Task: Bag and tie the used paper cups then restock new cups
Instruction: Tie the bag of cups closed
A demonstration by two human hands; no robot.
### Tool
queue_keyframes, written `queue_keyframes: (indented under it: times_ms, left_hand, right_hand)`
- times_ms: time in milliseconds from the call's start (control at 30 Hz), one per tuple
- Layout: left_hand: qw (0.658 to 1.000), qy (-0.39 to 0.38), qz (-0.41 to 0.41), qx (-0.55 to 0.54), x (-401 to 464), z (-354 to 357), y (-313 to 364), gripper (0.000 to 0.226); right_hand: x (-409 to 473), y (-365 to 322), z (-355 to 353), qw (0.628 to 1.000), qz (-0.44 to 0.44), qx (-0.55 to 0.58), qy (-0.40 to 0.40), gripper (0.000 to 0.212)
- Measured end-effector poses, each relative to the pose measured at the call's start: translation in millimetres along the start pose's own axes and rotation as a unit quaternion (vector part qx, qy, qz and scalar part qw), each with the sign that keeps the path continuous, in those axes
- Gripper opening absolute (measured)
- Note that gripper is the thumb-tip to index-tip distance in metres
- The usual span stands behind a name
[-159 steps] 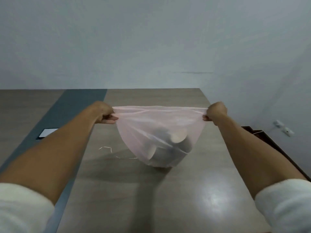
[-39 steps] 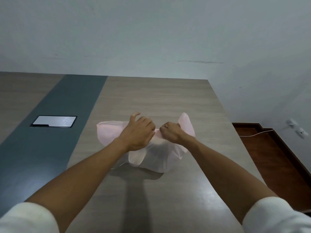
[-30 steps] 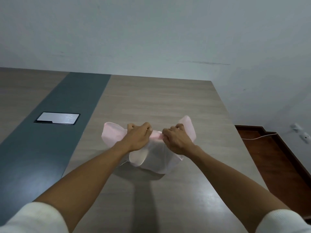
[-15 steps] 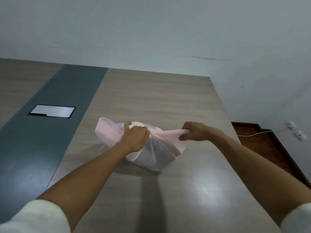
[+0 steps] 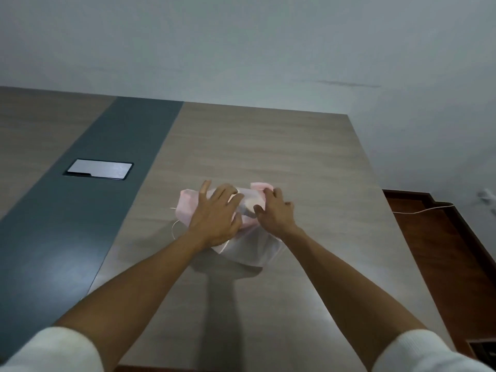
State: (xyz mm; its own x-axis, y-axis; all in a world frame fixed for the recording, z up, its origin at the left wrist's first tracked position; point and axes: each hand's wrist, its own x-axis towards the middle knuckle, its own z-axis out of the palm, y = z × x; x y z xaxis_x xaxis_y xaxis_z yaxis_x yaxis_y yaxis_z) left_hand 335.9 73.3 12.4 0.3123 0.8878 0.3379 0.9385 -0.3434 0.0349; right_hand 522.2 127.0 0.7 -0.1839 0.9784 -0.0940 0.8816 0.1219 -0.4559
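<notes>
On a long wooden table [image 5: 268, 146] seen from above, a pale pink plastic bag [image 5: 249, 245] sits near the middle of the lighter wood panel, a little toward the table's right edge. Behind the table a plain grey-white wall [image 5: 241, 49] fills the upper half of the view. A dark grey stripe [image 5: 88, 200] runs lengthwise down the table to the left of the bag, and a small silver rectangular plate [image 5: 99, 169] is set into that stripe, well apart from the bag. To the right of the table, reddish-brown flooring [image 5: 442, 251] shows, with a thin white cable [image 5: 424, 209] lying across it.

The bag is thin and half see-through, bunched and crumpled into a low mound. Its lower front part is whitish and bulges toward the viewer; its upper part is pinker, with loose flaps sticking out at the far left and far right. What is inside cannot be made out clearly. A fine pale thread [image 5: 174, 226] curls on the table just left of the bag.

Two bare forearms in pushed-up white sleeves [image 5: 53, 350] reach forward from the bottom corners. The left hand [image 5: 214, 213] lies palm down on top of the bag, fingers spread and mostly straight, pressing on the plastic. The right hand [image 5: 273, 210] rests just beside it on the bag's right top, fingers extended and slightly bent, thumb pointing toward the left hand; whether it pinches any plastic cannot be told.
</notes>
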Motion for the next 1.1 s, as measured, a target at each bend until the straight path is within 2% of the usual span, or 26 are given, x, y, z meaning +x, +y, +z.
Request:
queue_keyframes:
  times_ms: [100, 167, 200, 267, 333, 400, 533, 633, 700, 767, 833, 900, 1000, 1100]
  left_hand:
    - [0.989, 0.143, -0.032, -0.032, -27.4, -14.7, -30.0, 0.074]
    - [0.979, 0.158, -0.108, -0.067, -48.1, -20.0, -48.8, 0.101]
    - [0.972, 0.138, -0.159, -0.104, -57.4, -21.1, -57.2, 0.113]
    - [0.944, 0.039, -0.259, -0.201, -71.0, -20.4, -70.3, 0.132]
    - [0.914, -0.072, -0.301, -0.26, -77.4, -15.5, -77.4, 0.141]
    - [0.906, -0.107, -0.303, -0.275, -71.3, -10.4, -74.4, 0.132]
    - [0.911, -0.073, -0.304, -0.271, -27.5, -4.0, -45.7, 0.105]
    - [0.927, -0.022, -0.252, -0.277, 3.6, -3.4, -21.5, 0.056]
    - [0.902, 0.042, -0.262, -0.341, 15.1, -6.4, 0.2, 0.024]
    - [0.854, 0.082, -0.313, -0.407, 23.4, -7.8, 20.6, 0.027]
    - [0.835, 0.083, -0.332, -0.431, 30.4, -5.1, 33.6, 0.032]
    - [0.872, 0.061, -0.283, -0.394, 31.2, -4.5, 38.7, 0.033]
    - [0.959, 0.064, -0.11, -0.251, 27.9, 1.1, 36.9, 0.039]
    - [0.989, 0.068, -0.008, -0.133, 28.9, 3.6, 37.4, 0.044]
  right_hand:
    - [5.4, -3.7, 13.0, 1.0, 0.007, -0.029, 0.01, 0.068]
    - [4.8, -6.1, 18.2, 0.999, 0.013, -0.03, 0.033, 0.075]
    - [4.1, -7.2, 19.9, 0.998, 0.015, -0.036, 0.046, 0.077]
    - [3.7, -9.0, 22.0, 0.997, 0.017, -0.052, 0.063, 0.078]
    - [4.7, -9.6, 24.5, 0.996, 0.021, -0.065, 0.063, 0.084]
    - [5.4, -10.1, 28.0, 0.995, 0.02, -0.081, 0.058, 0.092]
    - [5.5, -13.0, 35.5, 0.994, 0.017, -0.099, 0.032, 0.107]
    - [-2.1, -10.7, 44.9, 0.99, 0.006, -0.14, 0.001, 0.104]
    - [-7.6, -9.6, 50.0, 0.987, -0.006, -0.159, -0.023, 0.098]
    - [-10.5, -8.5, 51.3, 0.986, -0.021, -0.157, -0.043, 0.09]
    - [-11.4, -4.5, 46.1, 0.988, -0.039, -0.139, -0.049, 0.073]
    - [-12.1, 2.0, 34.3, 0.997, -0.047, -0.05, -0.018, 0.049]
    - [-11.0, 7.6, 9.7, 0.987, -0.023, 0.149, 0.064, 0.038]
    - [-9.8, 6.7, -11.3, 0.969, -0.021, 0.218, 0.116, 0.02]
